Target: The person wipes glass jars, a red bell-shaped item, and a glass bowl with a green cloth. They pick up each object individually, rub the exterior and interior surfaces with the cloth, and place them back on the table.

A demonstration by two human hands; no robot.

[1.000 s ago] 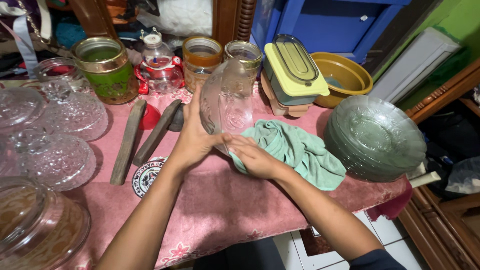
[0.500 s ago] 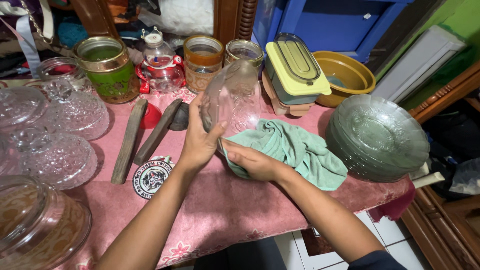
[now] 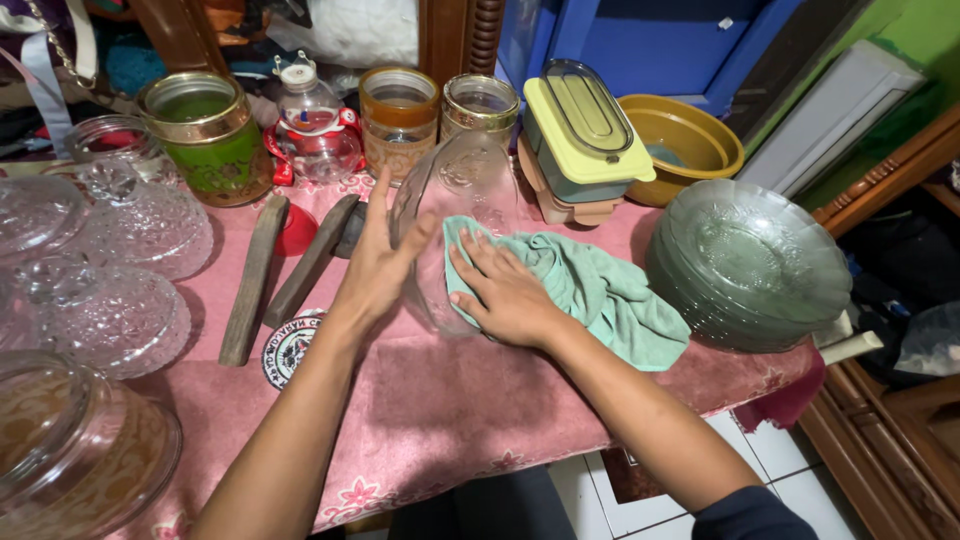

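My left hand (image 3: pixel 375 270) lies open against the left side of one clear glass jar (image 3: pixel 455 215), which is on its side on the pink tablecloth (image 3: pixel 440 400); the fingers are spread and flat, not closed around it. My right hand (image 3: pixel 505 295) presses one green cloth (image 3: pixel 590 290) against the right side of the same jar, fingers also spread, so the jar is between my two palms.

Behind the jar stand two amber jars with gold rims (image 3: pixel 400 120), and further to their left one green jar (image 3: pixel 205 135) and one small bottle with a red handle (image 3: pixel 310 130). Right behind the jar is one yellow lidded box (image 3: pixel 580 135), and beside it one yellow bowl (image 3: pixel 685 145). To the right of the jar there is one stack of glass plates (image 3: pixel 750 260). To the left of the jar lie two wooden sticks (image 3: pixel 255 275), and further left several cut-glass dishes (image 3: pixel 130 310); I cannot count them exactly.
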